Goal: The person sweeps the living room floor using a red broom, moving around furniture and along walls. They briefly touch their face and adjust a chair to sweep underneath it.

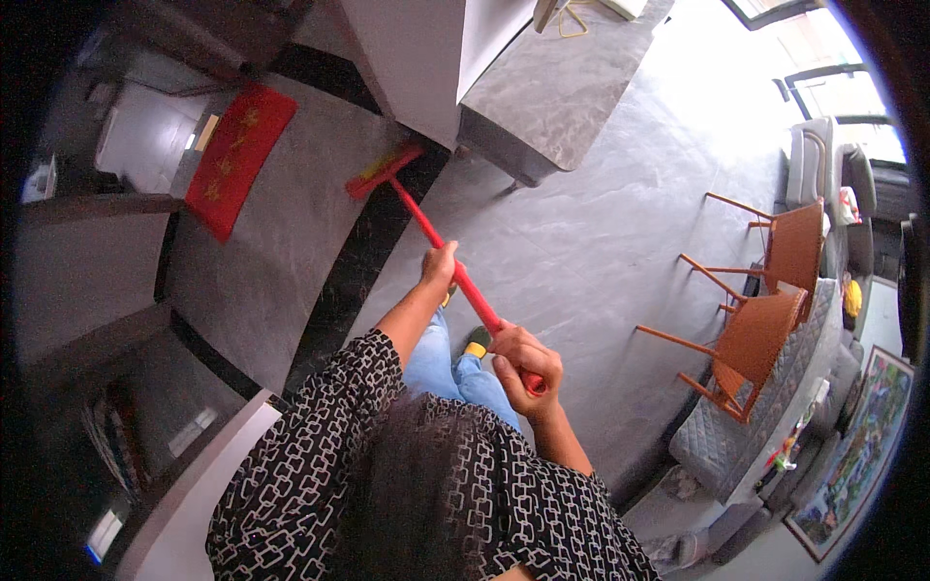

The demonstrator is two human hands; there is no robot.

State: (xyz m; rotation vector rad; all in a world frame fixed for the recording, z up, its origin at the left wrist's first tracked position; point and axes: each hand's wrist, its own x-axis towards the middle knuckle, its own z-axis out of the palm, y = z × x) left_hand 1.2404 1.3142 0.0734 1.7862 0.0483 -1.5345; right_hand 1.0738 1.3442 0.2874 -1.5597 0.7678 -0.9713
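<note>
A red broom (pixel 417 213) reaches out ahead of me, its red head with yellow bristles (pixel 380 170) resting on the grey stone floor beside a black floor stripe. My left hand (pixel 439 266) is closed around the middle of the red handle. My right hand (pixel 523 363) grips the near end of the same handle, close to my chest. Below the hands I see my blue jeans and a yellow-tipped shoe (pixel 476 342).
A red doormat (pixel 237 155) lies at the far left by a doorway. A white wall corner (pixel 417 58) and a grey stone-topped counter (pixel 552 87) stand ahead. Two orange chairs (pixel 765 290) sit at a quilted grey-covered table (pixel 775 407) on the right.
</note>
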